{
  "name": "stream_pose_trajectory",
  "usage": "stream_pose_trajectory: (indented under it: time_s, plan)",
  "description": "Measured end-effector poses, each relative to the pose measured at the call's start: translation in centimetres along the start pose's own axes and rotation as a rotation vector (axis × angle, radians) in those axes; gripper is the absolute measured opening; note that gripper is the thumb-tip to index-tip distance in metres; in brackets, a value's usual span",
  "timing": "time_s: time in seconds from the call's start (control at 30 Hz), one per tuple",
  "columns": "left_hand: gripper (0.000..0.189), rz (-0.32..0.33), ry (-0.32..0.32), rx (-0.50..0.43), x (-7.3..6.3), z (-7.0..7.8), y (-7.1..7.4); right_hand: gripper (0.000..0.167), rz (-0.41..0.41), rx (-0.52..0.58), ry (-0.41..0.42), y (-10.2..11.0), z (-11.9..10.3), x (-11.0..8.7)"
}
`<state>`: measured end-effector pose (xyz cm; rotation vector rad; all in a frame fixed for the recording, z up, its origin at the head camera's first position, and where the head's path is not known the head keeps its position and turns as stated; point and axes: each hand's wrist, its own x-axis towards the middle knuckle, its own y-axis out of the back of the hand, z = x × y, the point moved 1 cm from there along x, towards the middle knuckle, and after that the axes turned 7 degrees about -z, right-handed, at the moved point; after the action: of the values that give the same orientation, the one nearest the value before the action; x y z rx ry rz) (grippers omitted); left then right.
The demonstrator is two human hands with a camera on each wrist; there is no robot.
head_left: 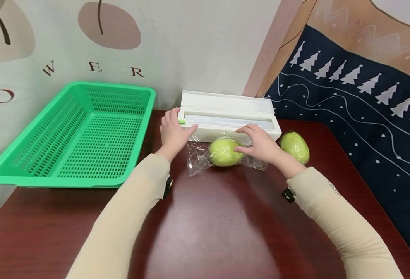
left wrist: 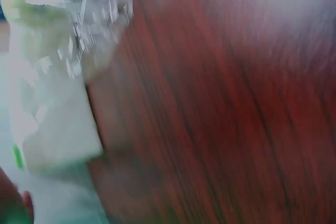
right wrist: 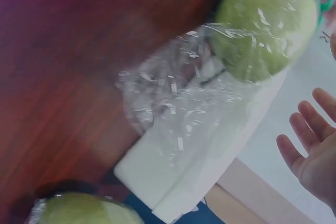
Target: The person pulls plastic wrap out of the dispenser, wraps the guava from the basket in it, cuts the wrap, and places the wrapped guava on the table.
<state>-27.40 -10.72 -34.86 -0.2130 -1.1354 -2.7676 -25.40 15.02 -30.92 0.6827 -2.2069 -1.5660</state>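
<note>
A green oval fruit [head_left: 224, 152] sits in loose clear cling film [head_left: 198, 158] that spreads out on both sides, in front of a white cling film box [head_left: 205, 135] whose lid stands raised. My left hand [head_left: 174, 131] is at the box's left end, fingers spread near a small green slider. At the fruit's right side is my right hand [head_left: 258, 143], its thumb overlapping the fruit in the head view. Its fingers look relaxed and apart in the right wrist view. The left wrist view is blurred, with only fingertips [left wrist: 18, 203] at its lower left.
A second green fruit [head_left: 295, 147], wrapped in film, lies beyond my right wrist near the box's right end. On the left of the dark red table [head_left: 208, 224] stands a large green plastic basket [head_left: 144, 128]. Printed cloths [head_left: 205, 46] hang behind and to the right.
</note>
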Motion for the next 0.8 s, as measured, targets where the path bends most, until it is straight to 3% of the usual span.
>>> stream_pose_trajectory:
  time_s: [0.13, 0.27, 0.47, 0.63, 0.8]
  plan:
    - [0.094, -0.101, 0.052, 0.064, 0.7, -1.8, 0.0, 0.05, 0.007, 0.048, 0.001, 0.5, -0.1, 0.8]
    - [0.103, -0.178, 0.089, 0.101, 1.2, -3.1, -0.2, 0.045, 0.005, 0.099, -0.001, 0.8, -0.4, 1.9]
    - [0.103, -0.277, 0.086, 0.101, 1.7, -4.2, 0.0, 0.045, 0.007, 0.211, -0.041, 0.9, -1.6, 4.8]
    - [0.096, -0.358, 0.06, 0.128, 2.1, -4.3, 0.1, 0.049, 0.026, 0.294, -0.057, 0.3, -2.5, 7.8]
    - [0.092, -0.373, 0.021, 0.15, 2.6, -4.0, -0.3, 0.049, 0.058, 0.405, -0.083, -0.9, -3.3, 10.2]
